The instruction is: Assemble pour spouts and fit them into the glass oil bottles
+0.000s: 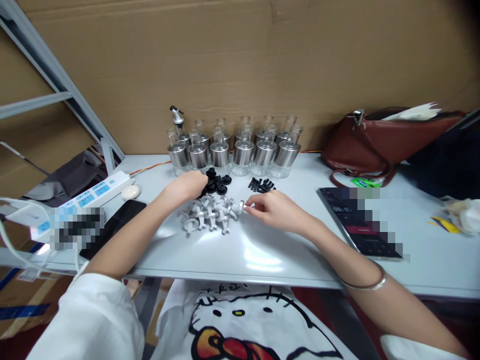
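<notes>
My left hand (189, 184) reaches down at the left side of a pile of black ribbed stoppers (221, 189). Its fingers are curled, and the back of the hand hides whatever is between them. Between thumb and fingertips, my right hand (268, 209) pinches a white pourer spout (241, 207) at the right edge of a heap of similar pourer spouts (212, 216). Small black caps (262, 185) lie just beyond my right hand. Behind stand two rows of glass bottles with metal sleeves (243, 152); one at back left carries a fitted pourer (177, 117).
At left lie a power strip (93, 192), a round white object (131, 192) and a dark phone (120, 225). A tablet-like device (348, 220) with a timer display sits at right. Beyond it rests a brown bag (375, 140). Cardboard (243, 60) walls off the table's back.
</notes>
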Motion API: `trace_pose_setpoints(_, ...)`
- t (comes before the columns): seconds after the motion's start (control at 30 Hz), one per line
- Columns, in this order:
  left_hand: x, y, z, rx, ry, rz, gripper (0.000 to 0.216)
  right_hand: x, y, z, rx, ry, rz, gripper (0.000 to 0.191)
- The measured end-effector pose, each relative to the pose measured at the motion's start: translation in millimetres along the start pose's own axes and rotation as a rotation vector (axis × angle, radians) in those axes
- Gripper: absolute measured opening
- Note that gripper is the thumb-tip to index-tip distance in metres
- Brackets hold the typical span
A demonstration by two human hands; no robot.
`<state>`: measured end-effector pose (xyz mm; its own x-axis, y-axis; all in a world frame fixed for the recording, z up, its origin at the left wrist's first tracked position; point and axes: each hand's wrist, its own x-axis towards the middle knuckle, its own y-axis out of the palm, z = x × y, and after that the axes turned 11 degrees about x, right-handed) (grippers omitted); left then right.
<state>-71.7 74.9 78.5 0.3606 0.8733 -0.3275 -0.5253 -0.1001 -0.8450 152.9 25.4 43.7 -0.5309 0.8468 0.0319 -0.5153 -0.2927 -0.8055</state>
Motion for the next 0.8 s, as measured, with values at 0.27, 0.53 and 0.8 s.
trace_pose_setpoints(0.27, 0.7, 0.3, -3.5, -0.003, -0.014, 0.007, 0.027, -2.0, 7.8, -0.6, 0.213, -0.164, 0.261, 0.023)
trace_pose_setpoints(0.53, 0.1, 1.4, -7.0, 0.016, -0.037, -0.014, 0.033, -0.9, 9.7, -2.3, 0.289, -0.108, 0.172, 0.009)
trace_pose_setpoints(0.8, -9.8, -3.7, -2.8, 0.027, -0.058, -0.004, 0.027, -5.4, 3.6, 3.3, 0.453, -0.102, 0.411, 0.021)
